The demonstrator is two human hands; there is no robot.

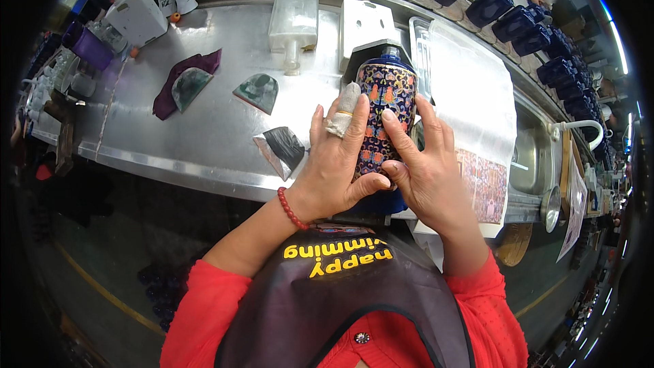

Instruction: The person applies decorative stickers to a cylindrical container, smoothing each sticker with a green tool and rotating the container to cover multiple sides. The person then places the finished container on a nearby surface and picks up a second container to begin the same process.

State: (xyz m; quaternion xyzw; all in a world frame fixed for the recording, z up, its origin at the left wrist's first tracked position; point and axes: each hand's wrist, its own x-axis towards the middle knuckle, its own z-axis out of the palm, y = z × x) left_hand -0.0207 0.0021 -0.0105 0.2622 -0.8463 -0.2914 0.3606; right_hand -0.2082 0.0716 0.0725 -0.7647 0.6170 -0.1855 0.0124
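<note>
A dark blue bottle (385, 95) lies with its neck pointing away from me, its body covered in a colourful flower-patterned decal. My left hand (332, 157) rests along its left side, fingers stretched out and thumb on the lower part. A grey finger cover (347, 105) wraps one of its fingers. My right hand (429, 170) lies spread on the right side, with a fingertip and the thumb on the patterned face. Neither hand wraps round the bottle; both are open and touching it. What supports the bottle underneath is mostly hidden.
Left on the metal table (225, 34) lie two dark green scraper pieces (257, 93), a purple cloth (168, 95) and a black-and-silver wrapped piece (281, 150). A clear bottle (293, 20) lies behind. Patterned decal sheets (482, 184) and white paper (470, 88) lie right, before a sink (530, 157).
</note>
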